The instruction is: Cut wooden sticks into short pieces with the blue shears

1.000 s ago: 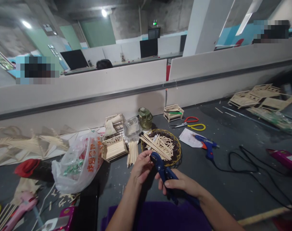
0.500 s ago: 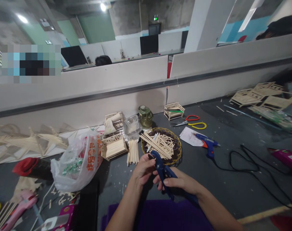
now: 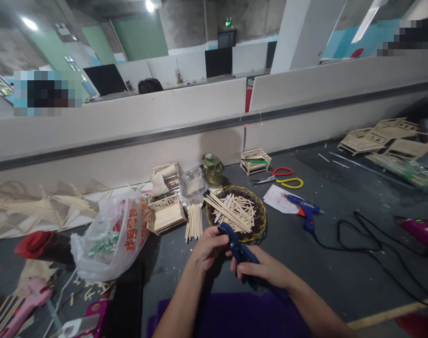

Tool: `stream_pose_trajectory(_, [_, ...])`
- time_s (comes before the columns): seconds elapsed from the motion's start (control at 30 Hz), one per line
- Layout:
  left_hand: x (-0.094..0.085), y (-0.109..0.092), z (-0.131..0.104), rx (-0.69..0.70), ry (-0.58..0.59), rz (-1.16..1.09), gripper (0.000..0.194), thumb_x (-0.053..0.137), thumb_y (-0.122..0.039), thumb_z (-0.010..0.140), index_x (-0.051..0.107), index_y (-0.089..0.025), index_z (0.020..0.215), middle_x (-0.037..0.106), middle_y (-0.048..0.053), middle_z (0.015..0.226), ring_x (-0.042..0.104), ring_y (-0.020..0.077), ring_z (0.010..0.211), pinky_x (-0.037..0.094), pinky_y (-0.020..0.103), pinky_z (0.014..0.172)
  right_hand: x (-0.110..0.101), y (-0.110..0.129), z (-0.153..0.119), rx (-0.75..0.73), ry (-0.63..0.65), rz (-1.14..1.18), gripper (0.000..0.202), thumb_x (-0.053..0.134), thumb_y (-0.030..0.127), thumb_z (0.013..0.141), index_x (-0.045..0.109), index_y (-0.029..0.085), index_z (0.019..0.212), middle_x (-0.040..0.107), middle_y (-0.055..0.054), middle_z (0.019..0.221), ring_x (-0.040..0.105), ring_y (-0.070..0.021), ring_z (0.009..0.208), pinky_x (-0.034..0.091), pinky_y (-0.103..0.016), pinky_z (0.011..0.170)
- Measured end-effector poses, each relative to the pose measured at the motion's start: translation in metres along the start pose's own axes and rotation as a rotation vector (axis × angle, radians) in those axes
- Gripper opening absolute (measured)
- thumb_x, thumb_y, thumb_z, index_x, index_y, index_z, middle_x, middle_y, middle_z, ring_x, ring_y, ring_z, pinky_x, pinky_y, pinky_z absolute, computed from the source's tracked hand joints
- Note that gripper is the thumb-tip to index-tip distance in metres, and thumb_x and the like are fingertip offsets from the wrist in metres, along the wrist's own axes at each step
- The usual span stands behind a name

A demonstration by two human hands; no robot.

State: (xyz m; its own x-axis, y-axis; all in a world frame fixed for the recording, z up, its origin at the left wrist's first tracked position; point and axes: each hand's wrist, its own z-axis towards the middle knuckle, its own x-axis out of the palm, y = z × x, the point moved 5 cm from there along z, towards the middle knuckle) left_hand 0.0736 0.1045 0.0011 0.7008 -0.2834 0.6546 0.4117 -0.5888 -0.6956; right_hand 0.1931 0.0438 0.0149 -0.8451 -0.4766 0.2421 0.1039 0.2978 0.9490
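Note:
My right hand (image 3: 258,267) is wrapped round the handles of a dark blue hand tool (image 3: 239,251) that looks like a cutter or pliers. At the tool's upper end, my left hand (image 3: 211,246) has its fingers pressed together; whatever they pinch is too small to make out. Just beyond both hands lies a round woven basket (image 3: 262,220) with a yellow rim, full of short wooden sticks (image 3: 240,211). A bundle of longer sticks (image 3: 194,221) rests left of the basket.
On the left are a plastic bag (image 3: 111,244), a red roll (image 3: 35,244) and a pink glue gun (image 3: 34,300). Rightward lie scissors (image 3: 287,182), a blue glue gun (image 3: 307,213) and its black cable. A low partition (image 3: 164,117) runs behind, with people beyond it.
The tool has turned slightly in my hands, and its handles look closer together. My left fingers remain at its upper end. The view has shifted a little.

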Motion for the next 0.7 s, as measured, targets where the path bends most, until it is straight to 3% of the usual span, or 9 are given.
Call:
stream_pose_trajectory(0.27, [0.002,-0.006,-0.006,0.008,0.05,0.089,0.027,0.083,-0.022,0.059,0.071,-0.008,0.078,0.064,0.006,0.068,0.056,0.0123,0.056,0.042,0.023,0.052,0.0,0.002,-0.002,-0.044,0.034,-0.093,0.037,0.065,0.045,0.078,0.062,0.013,0.097,0.065,-0.007,0.09,0.06,-0.0161,0.077,0.046,-0.028,0.07])
stream_pose_trajectory(0.5, [0.0,-0.004,-0.004,0.012,0.047,0.094,0.028,0.083,-0.023,0.058,0.071,-0.008,0.079,0.066,0.007,0.07,0.057,0.0135,0.056,0.043,0.024,0.052,-0.002,-0.006,0.003,-0.076,0.007,-0.102,0.041,0.065,0.047,0.078,0.059,0.014,0.101,0.06,-0.001,0.077,0.053,-0.0112,0.064,0.042,-0.023,0.06])
stream_pose_trajectory(0.7, [-0.002,-0.007,-0.004,0.076,-0.002,0.124,0.026,0.083,-0.02,0.057,0.073,-0.009,0.077,0.067,0.007,0.07,0.06,0.0145,0.065,0.044,0.024,0.065,-0.005,-0.021,0.007,-0.04,-0.014,-0.085,0.043,0.065,0.05,0.077,0.058,0.015,0.1,0.054,0.002,0.071,0.05,-0.0093,0.056,0.041,-0.022,0.054])
